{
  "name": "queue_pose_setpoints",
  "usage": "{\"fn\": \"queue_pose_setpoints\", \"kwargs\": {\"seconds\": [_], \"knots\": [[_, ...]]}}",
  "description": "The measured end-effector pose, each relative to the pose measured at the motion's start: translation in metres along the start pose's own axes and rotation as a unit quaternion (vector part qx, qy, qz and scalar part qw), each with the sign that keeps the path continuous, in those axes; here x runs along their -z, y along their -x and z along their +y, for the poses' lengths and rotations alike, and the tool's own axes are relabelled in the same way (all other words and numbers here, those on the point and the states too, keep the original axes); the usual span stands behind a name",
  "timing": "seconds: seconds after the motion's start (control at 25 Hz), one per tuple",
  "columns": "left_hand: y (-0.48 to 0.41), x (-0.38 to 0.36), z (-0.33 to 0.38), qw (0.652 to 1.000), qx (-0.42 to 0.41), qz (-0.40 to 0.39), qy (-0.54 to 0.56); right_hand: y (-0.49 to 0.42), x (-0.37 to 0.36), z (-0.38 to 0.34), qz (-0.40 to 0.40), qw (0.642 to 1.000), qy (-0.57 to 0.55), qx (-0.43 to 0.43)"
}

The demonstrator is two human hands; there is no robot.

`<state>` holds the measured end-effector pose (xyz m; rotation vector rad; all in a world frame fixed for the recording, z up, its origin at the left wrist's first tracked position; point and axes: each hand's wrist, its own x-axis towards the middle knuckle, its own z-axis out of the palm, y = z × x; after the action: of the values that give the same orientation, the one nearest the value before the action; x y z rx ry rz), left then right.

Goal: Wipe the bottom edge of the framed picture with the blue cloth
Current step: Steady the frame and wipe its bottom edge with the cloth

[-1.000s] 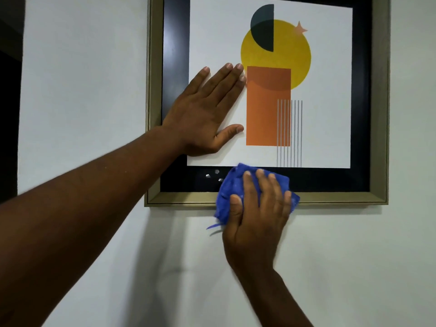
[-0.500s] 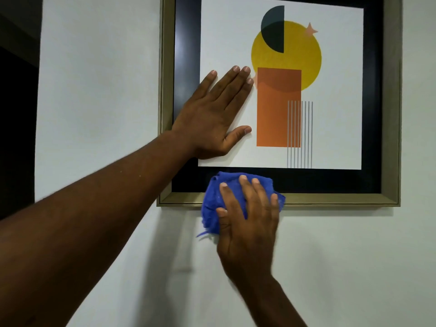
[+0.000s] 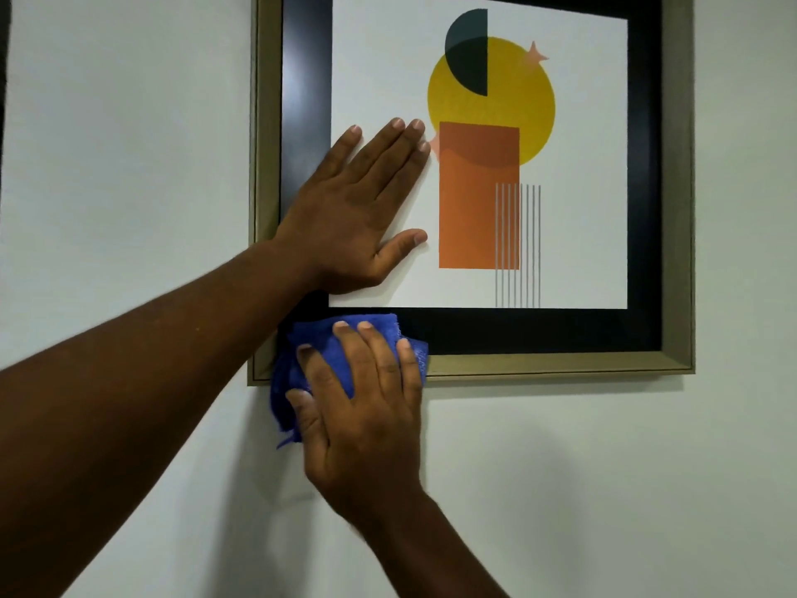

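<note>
Two forearms, bare, entering from the lower left and bottom edge. One right hand (image 3: pixel 366 407), fingers (image 3: pixel 375 351) laid flat and slightly spread, pressing one blue cloth (image 3: pixel 319 343) against the bottom-left corner of the frame; the cloth overhangs the bottom edge (image 3: pixel 552 366) onto the wall (image 3: pixel 125 144). One left hand (image 3: pixel 353 213), fingers together, thumb out, flat on the print. One framed picture (image 3: pixel 677 187), top cut off, corner hidden by the cloth. No legible writing.
</note>
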<state>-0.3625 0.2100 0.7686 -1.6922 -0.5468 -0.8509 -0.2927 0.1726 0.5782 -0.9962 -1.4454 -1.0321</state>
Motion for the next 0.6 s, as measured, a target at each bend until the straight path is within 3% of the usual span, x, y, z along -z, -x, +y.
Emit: {"fn": "queue_pose_setpoints", "kwargs": {"seconds": [0.12,0.36,0.6], "knots": [[0.0,0.001,0.003,1.0,0.0,-0.008,-0.004,0.007,0.009,0.031,0.028,0.999,0.005,0.03],[0.0,0.004,0.004,1.0,0.008,-0.022,-0.018,0.024,0.036,0.106,0.068,0.998,0.017,-0.004],[0.003,0.011,0.013,0.996,0.055,-0.069,-0.003,0.025,0.058,0.131,0.025,0.999,0.0,-0.045]]}}
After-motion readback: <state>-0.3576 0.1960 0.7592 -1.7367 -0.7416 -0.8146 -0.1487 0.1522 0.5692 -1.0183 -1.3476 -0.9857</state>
